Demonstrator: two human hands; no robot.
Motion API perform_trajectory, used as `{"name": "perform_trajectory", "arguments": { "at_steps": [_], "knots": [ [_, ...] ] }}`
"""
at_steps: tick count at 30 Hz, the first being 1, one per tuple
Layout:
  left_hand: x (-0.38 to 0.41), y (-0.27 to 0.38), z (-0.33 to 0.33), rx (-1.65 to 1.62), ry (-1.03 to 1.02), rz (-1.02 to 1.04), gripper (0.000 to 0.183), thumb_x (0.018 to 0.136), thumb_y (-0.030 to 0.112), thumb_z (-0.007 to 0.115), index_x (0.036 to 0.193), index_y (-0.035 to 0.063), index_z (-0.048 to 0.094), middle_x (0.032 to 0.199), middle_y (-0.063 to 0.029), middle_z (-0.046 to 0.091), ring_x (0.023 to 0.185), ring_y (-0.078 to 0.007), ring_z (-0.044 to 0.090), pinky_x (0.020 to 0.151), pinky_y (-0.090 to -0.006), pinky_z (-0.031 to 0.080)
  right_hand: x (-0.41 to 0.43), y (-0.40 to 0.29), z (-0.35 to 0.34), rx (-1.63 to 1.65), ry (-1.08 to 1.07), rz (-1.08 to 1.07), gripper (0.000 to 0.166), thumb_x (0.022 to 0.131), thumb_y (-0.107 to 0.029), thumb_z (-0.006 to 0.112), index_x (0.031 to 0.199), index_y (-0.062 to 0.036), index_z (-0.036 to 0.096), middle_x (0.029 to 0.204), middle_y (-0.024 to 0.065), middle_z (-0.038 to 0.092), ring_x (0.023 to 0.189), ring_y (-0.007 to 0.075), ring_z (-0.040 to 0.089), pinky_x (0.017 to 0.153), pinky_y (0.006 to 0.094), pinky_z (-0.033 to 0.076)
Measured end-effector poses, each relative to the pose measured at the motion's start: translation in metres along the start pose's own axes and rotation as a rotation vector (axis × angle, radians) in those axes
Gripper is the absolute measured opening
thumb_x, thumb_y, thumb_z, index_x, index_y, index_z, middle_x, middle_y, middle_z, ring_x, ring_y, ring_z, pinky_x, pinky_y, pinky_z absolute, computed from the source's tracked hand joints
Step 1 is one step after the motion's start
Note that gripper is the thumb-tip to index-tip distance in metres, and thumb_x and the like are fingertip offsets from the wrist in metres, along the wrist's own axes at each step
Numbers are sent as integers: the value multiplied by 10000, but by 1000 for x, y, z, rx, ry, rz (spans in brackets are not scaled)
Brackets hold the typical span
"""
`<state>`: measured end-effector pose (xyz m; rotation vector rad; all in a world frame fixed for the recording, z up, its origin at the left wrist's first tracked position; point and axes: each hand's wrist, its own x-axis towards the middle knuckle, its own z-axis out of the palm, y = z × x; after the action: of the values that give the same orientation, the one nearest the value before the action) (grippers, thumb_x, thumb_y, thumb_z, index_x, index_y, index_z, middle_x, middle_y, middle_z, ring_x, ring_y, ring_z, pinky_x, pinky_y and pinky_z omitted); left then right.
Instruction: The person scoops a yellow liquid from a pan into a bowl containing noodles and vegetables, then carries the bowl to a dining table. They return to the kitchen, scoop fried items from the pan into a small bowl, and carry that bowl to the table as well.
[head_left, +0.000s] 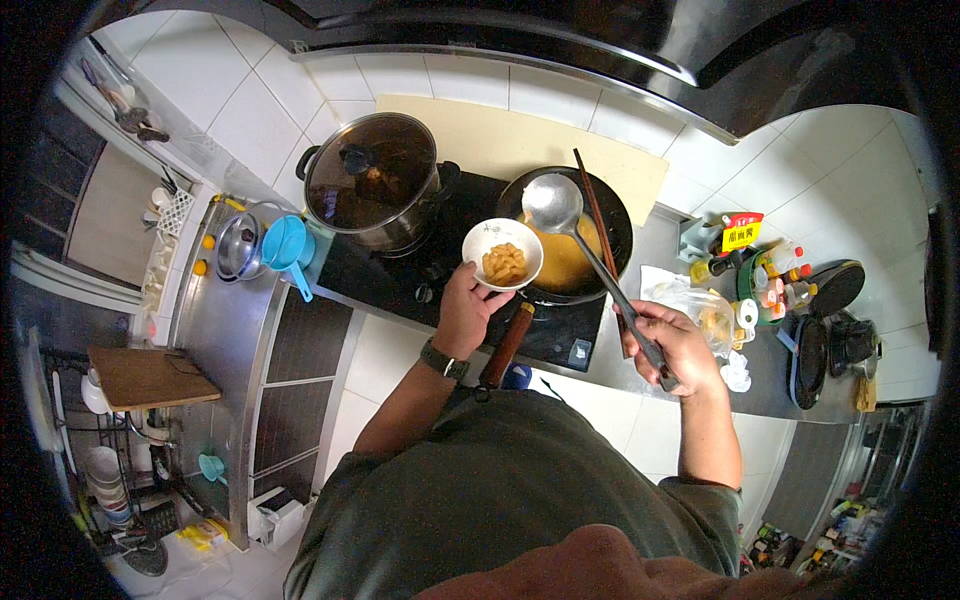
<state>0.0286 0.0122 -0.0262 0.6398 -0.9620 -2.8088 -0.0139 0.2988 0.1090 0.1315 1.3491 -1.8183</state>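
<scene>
My left hand (466, 311) holds a small white bowl (487, 231) by its near rim, above the front left edge of the wok. Inside lie golden-brown, finger-shaped food pieces (504, 264). My right hand (667, 341) grips the handle of a metal ladle (553, 202), whose bowl hangs over the wok (621, 217). A pair of dark wooden chopsticks (592, 202) slants across the wok and passes close to my right fingers; whether they are gripped too, I cannot tell. Yellowish-brown liquid (561, 262) fills the wok's bottom. Its wooden handle (510, 337) points towards me.
A lidded steel stockpot (371, 176) stands left on the black cooktop (360, 274). Blue plastic dipper (288, 244) and bowls (238, 247) sit farther left. Sauce bottles (776, 281), a plastic bag (705, 315) and pans (814, 360) occupy the right counter. The range hood (525, 30) overhangs the cooktop.
</scene>
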Motion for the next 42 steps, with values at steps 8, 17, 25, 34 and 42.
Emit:
{"name": "perform_trajectory", "arguments": {
  "at_steps": [8, 17, 25, 34, 42],
  "knots": [
    [-19, 2, -19, -57, 50, 35, 504, 980, 302, 401, 1369, -9, 327, 1385, -179, 437, 1311, -332, 424, 1072, -578, 361, 64, 55, 7, 396, 91, 15, 199, 972, -162, 487, 1103, -24, 545, 808, 63, 559, 590, 110, 509, 464, 198, 399],
    [-65, 10, -50, 389, 12, 320, 517, 966, 361, 458, 1348, 19, 394, 1335, -162, 493, 1216, -306, 519, 988, -461, 472, 88, 98, 20, 374, 135, 48, 302, 1024, -310, 415, 1063, -35, 534, 921, 132, 638, 626, 168, 581, 519, 286, 479],
    [-104, 23, -60, 137, 149, 227, 482, 973, 325, 427, 1354, 30, 422, 1324, -145, 515, 1156, -308, 563, 908, -454, 523, 35, 116, -5, -462, 320, -296, 288, 973, -234, 557, 1078, 29, 606, 909, 120, 690, 600, 101, 602, 487, 227, 462],
    [-136, 22, -70, 35, 139, 232, 624, 922, 418, 454, 1417, 62, 321, 1397, -165, 436, 1279, -334, 460, 998, -515, 454, 81, 110, -103, -363, 605, -394, 344, 966, -315, 563, 1077, 10, 583, 893, 81, 664, 668, 149, 601, 632, 261, 498],
    [-159, 18, -81, -12, 196, 300, 616, 921, 408, 472, 1402, 50, 330, 1410, -167, 424, 1265, -338, 477, 986, -499, 476, 75, 112, -76, -44, 225, -153, 148, 992, -172, 506, 1023, -34, 549, 697, 6, 492, 475, 99, 419, 442, 238, 356]
  ]
}}
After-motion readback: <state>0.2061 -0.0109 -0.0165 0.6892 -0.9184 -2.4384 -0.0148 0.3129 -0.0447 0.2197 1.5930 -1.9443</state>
